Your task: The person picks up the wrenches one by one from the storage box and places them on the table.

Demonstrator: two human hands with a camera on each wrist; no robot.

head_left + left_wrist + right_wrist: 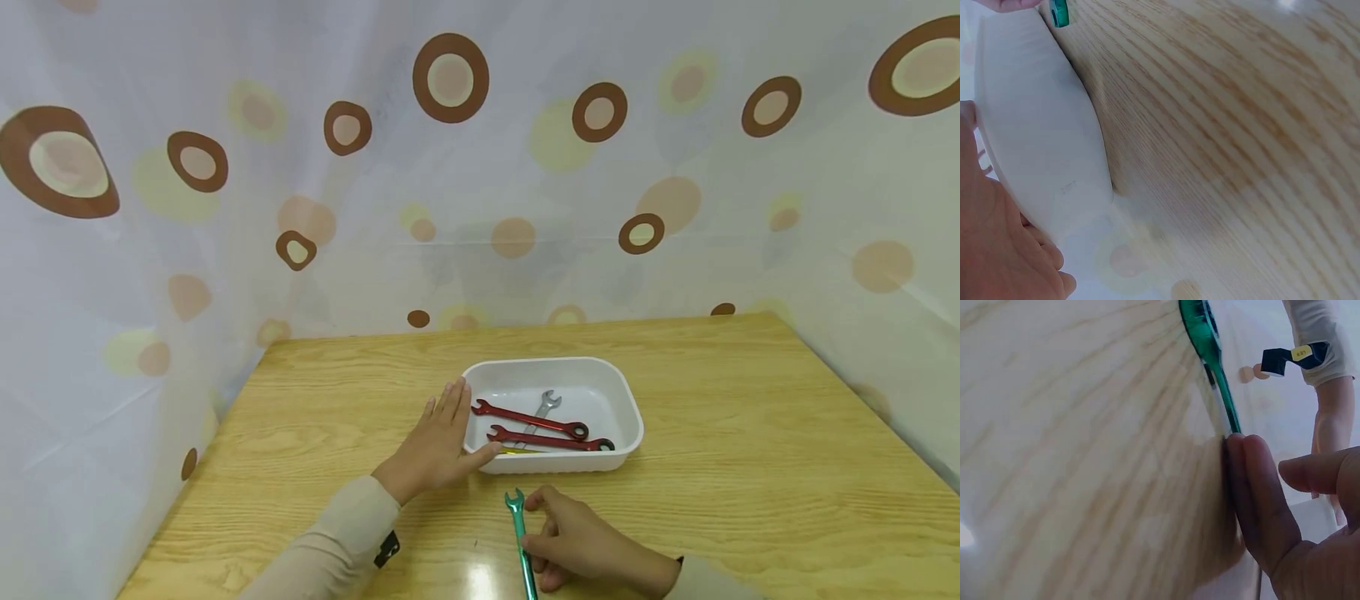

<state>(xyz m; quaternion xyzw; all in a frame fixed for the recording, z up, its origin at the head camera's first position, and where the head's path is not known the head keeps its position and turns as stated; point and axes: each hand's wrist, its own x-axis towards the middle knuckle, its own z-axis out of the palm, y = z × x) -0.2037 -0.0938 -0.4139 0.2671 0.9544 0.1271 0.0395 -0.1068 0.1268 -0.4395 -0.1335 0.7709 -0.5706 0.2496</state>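
Observation:
A white plastic tub holds two red wrenches, a silver wrench and a yellow tool, mostly hidden by the near wall. My left hand rests against the tub's left end, fingers straight along its side and thumb across the near corner. Just in front of the tub, a green wrench lies on the table, pointing away from me. Right beside it is my right hand. In the right wrist view, fingertips touch the wrench's shaft, while the thumb stands apart from them.
The wooden table extends to both sides of the tub. A curtain with brown and yellow circles hangs behind it and along the sides. Light glares off the tabletop near its front.

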